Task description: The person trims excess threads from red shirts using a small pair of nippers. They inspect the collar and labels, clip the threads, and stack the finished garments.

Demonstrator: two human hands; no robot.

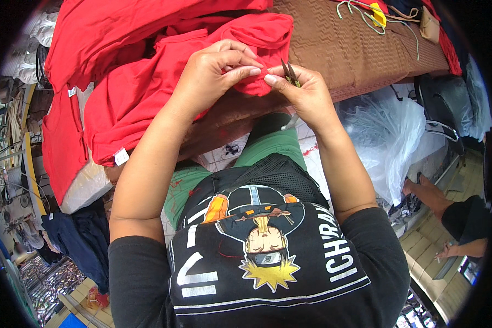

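A red garment (pixel 164 82) lies bunched on the brown-covered table in front of me. My left hand (pixel 216 71) is closed in a pinch at its gathered edge, thumb against fingertips. Just to the right, my right hand (pixel 306 90) holds a pair of thread snips (pixel 291 75), their dark blades pointing up and away between the fingers. Its thumb and forefinger are also closed at the red cloth, close to the left fingertips. Whether a loose thread lies between the two pinches is too small to tell.
More red garments (pixel 109 33) are piled at the far left. Brown textured cloth (pixel 344 49) covers the table. At the far right are pale hangers (pixel 361 12) and a yellow piece (pixel 378 15). Clear plastic sheeting (pixel 388 131) hangs right of me; another person's leg (pixel 429 194) shows beyond.
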